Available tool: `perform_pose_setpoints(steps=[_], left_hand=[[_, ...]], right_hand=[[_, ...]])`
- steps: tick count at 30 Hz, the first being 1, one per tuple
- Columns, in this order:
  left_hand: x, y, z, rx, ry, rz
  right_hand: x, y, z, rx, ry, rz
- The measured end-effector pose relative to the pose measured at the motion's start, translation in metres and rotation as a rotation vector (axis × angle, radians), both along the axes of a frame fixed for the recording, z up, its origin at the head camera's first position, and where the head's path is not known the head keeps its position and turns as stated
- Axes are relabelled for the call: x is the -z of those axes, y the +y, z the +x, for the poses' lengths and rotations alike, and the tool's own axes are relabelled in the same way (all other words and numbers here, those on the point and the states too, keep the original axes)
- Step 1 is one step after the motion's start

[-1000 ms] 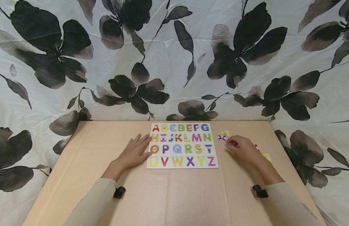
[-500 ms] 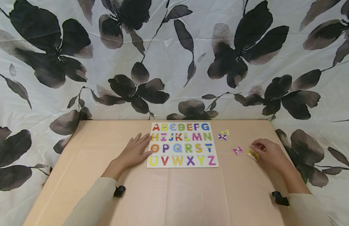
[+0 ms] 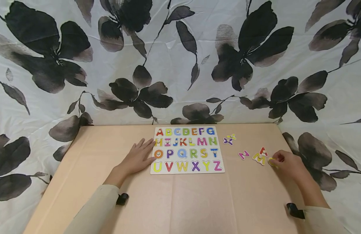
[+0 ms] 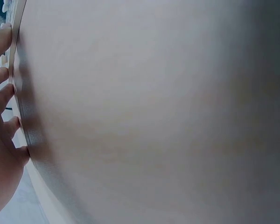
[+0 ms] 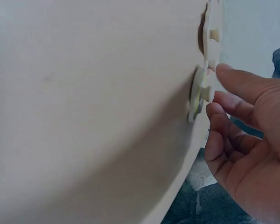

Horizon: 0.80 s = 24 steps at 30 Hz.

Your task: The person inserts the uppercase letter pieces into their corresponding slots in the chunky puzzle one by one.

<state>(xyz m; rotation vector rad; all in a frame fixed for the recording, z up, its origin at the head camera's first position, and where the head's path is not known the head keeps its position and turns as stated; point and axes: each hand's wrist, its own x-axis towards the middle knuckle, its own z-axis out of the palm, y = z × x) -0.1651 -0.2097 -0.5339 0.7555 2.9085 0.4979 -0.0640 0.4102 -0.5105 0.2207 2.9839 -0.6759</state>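
A white alphabet puzzle board (image 3: 187,168) lies on the table, showing rows of coloured letters. My left hand (image 3: 136,157) rests flat with spread fingers on the board's left edge; its fingertips (image 4: 9,91) also show along that edge in the left wrist view. My right hand (image 3: 290,164) is at a yellow letter piece (image 3: 272,162), which it partly covers. In the right wrist view, thumb and forefinger stand apart beside the knob of that piece (image 5: 196,95). Beside it lie a red letter piece (image 3: 263,151) and a yellow M-shaped piece (image 3: 258,159).
A pink zigzag letter piece (image 3: 243,155) lies between the board and the right-hand pieces. Near the board's upper right corner are a purple X piece (image 3: 228,141) and a small yellow piece (image 3: 231,136). Floral cloth (image 3: 180,65) hangs behind the table (image 3: 195,201).
My right hand has moved from beside the purple X piece rightward to the yellow piece, uncovering the pink, red and M-shaped pieces. The left hand has stayed on the board.
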Motion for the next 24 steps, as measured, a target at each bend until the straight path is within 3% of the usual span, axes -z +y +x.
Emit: perform_pose_setpoints(steps=[10,18,24], left_hand=[[0.002,-0.001,0.002,-0.009,-0.007,0.006],[-0.001,-0.001,0.002,-0.009,-0.011,-0.002],[-0.002,-0.001,0.002,0.012,0.007,-0.016]], right_hand=[[0.013,0.000,0.000,0.002,0.060,0.020],[0.001,-0.018,-0.010,-0.017,0.116,0.010],[-0.006,-0.043,-0.020,-0.101,0.141,-0.009]])
